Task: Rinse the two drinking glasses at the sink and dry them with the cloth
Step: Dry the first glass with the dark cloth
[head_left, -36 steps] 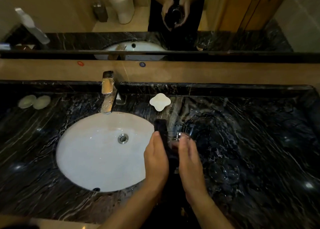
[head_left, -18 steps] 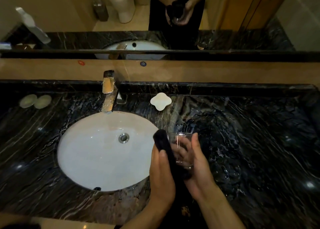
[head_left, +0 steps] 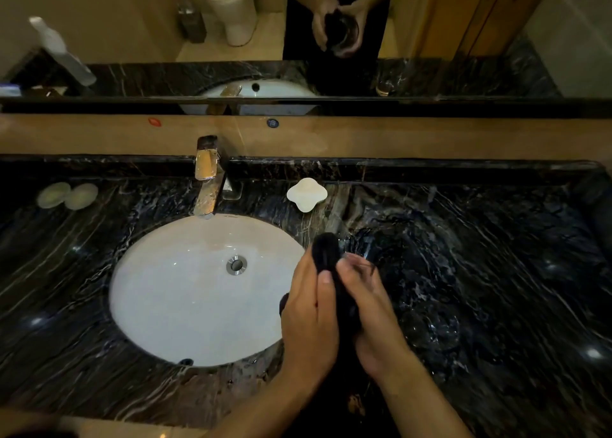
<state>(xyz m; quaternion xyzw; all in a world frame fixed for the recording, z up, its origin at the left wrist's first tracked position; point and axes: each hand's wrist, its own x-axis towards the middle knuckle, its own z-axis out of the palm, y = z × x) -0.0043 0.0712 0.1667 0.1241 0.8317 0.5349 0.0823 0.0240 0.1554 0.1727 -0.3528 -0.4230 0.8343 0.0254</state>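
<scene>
Head view gave me the white oval sink (head_left: 198, 292) as my landmark, set into a black marble counter (head_left: 496, 272) veined with white. Behind the sink stood a squared metal tap (head_left: 207, 179). Behind and to its right lay a white, four-lobed soap dish (head_left: 307, 194); behind and to its left sat two pale round pads (head_left: 67, 195). A metal drain (head_left: 236, 265) showed in the smooth basin. Nothing stood between the hands and the sink.

Just right of the sink's rim, both hands met above the counter. My reading was that the left hand (head_left: 311, 318) was closed around a dark cloth (head_left: 326, 250), which stuck up in a rounded fold past the fingertips. The right hand (head_left: 371, 311) was curled around a clear glass (head_left: 361, 265), pressed against the cloth. Only the glass's thin rim and a few glints showed; the rest was hidden by fingers and cloth.

Right of the hands, faint circular highlights on the counter might have been the second glass, but I could not tell against the dark stone. The mirror (head_left: 463, 23) above cut off at the frame's top.
</scene>
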